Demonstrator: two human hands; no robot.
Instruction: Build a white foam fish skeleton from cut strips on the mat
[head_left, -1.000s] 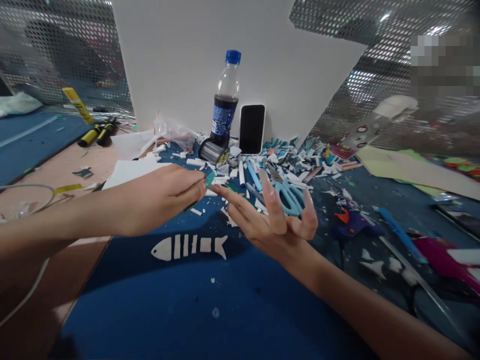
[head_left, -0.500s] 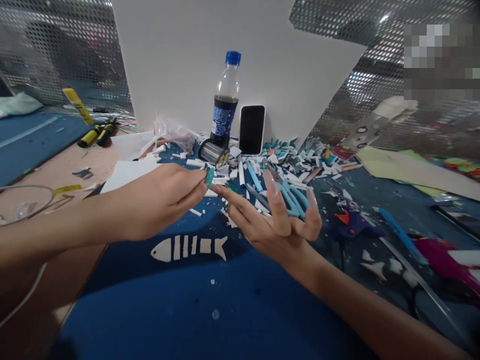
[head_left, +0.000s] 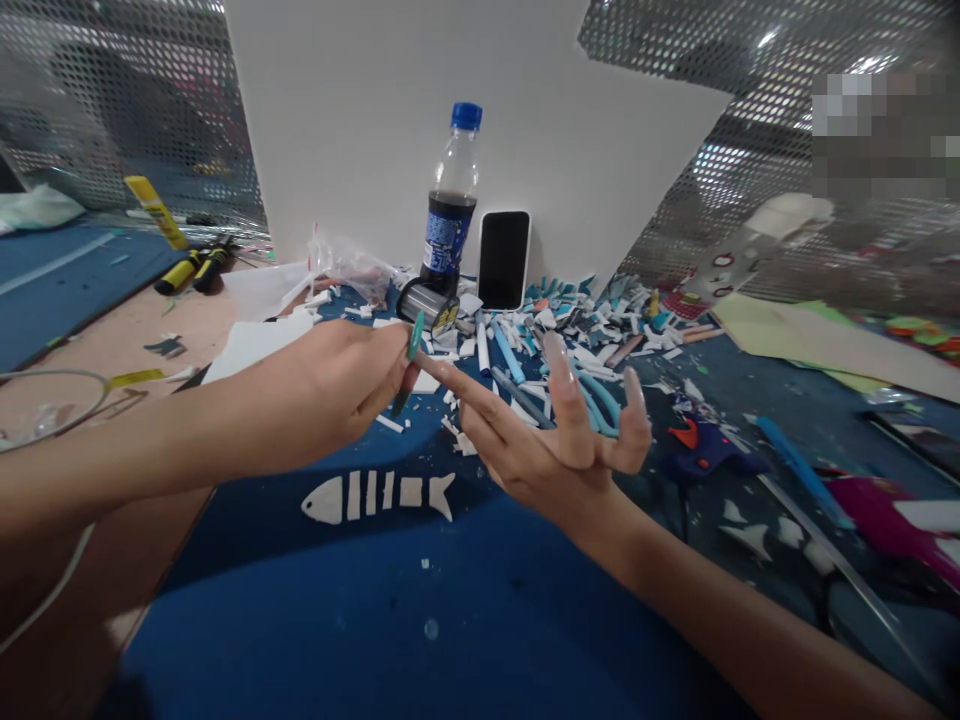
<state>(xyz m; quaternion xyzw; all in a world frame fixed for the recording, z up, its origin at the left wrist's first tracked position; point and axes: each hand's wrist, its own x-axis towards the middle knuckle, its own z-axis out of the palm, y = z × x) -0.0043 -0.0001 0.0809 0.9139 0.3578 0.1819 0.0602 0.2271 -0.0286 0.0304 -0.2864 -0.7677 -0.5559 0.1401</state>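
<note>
My left hand (head_left: 337, 380) is closed, pinching a thin, flat green piece (head_left: 416, 336) at its fingertips. From the right, my right hand (head_left: 532, 440) reaches the same piece with its foremost fingertips, which are partly hidden behind it. Two other fingers of that hand stick up, bent, with long nails. Behind them, light-blue-handled scissors (head_left: 602, 400) lie among scraps. Below both hands, a white fish shape (head_left: 324, 500) cut into separate head, body strips and tail lies flat on the blue mat (head_left: 330, 620).
A cola bottle (head_left: 448, 230), a wire spool (head_left: 427, 308) and a phone (head_left: 504, 260) stand at the back before a white board (head_left: 360, 120). Scraps (head_left: 615, 310) are heaped around them. On the right are a dark-blue glue gun (head_left: 709, 452) and coloured paper (head_left: 787, 325).
The green piece has turned in my fingers and now shows as a longer, narrower strip, reaching below my left fingertips. My right hand has shifted slightly; the fish pieces have not moved.
</note>
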